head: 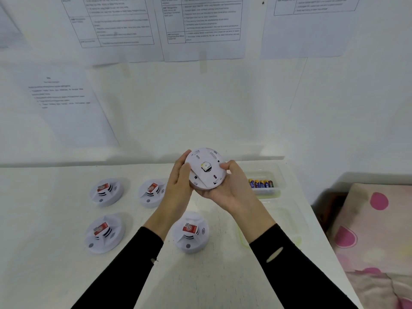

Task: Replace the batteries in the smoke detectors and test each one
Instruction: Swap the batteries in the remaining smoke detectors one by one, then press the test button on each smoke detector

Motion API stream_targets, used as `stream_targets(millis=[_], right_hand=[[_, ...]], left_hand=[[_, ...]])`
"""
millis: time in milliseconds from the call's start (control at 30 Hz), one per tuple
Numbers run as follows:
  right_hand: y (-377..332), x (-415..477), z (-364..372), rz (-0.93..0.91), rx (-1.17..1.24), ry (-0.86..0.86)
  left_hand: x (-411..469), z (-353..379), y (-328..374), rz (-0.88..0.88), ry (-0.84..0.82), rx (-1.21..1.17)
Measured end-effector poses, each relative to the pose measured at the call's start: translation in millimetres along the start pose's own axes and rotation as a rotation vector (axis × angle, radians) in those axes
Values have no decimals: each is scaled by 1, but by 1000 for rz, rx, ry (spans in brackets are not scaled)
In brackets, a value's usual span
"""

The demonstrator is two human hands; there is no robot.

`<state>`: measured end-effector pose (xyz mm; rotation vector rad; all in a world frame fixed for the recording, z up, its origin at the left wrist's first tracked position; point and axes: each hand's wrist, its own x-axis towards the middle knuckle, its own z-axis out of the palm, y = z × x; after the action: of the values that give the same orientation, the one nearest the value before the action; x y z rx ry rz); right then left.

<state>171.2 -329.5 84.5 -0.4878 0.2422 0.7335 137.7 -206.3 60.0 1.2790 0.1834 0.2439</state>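
A round white smoke detector (206,168) is held up above the table with its back plate facing me. My left hand (179,179) grips its left edge and my right hand (227,186) cups it from below and the right, thumb on the rim. Several more white detectors with red stickers rest face up on the white table: two at the back (106,191) (151,192) and two nearer me (103,233) (190,231). Several blue and gold batteries (260,183) lie in a clear tray (265,192) to the right.
A second clear container (278,228) sits on the table below the battery tray. Printed sheets (200,25) are taped to the white wall behind. A pink spotted cloth (374,230) lies beyond the table's right edge.
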Motion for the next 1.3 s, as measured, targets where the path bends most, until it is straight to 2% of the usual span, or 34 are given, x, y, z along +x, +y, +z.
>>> stream_targets(millis=[100,167,267,367,500,700,800,933,1100,1300], right_hand=[[-11,5,-12,-129,-384,84],[-17,7,-17,-201,-679,75],[-17,18,-24,-278,-956,43],[-11,36,-35,-327,-897,84],[6,55,-45,-267,-486,166],[31,69,-64,-91,-639,198],[36,75,-73,-152,-662,253],[38,79,-76,-275,-723,327],[33,90,-82,-311,-801,333],[31,89,-85,-298,-928,247]], left_hand=[[9,-19,9,-100,-138,138],[17,-33,14,-203,-215,217],[24,-43,11,-345,-178,69],[31,-50,-8,-282,-59,37],[37,-57,-33,-236,16,-34],[42,-63,-63,-320,47,-58],[36,-65,-69,-332,-9,29],[35,-72,-69,-280,-113,302],[42,-77,-72,-275,-11,253],[45,-85,-89,-265,-66,264]])
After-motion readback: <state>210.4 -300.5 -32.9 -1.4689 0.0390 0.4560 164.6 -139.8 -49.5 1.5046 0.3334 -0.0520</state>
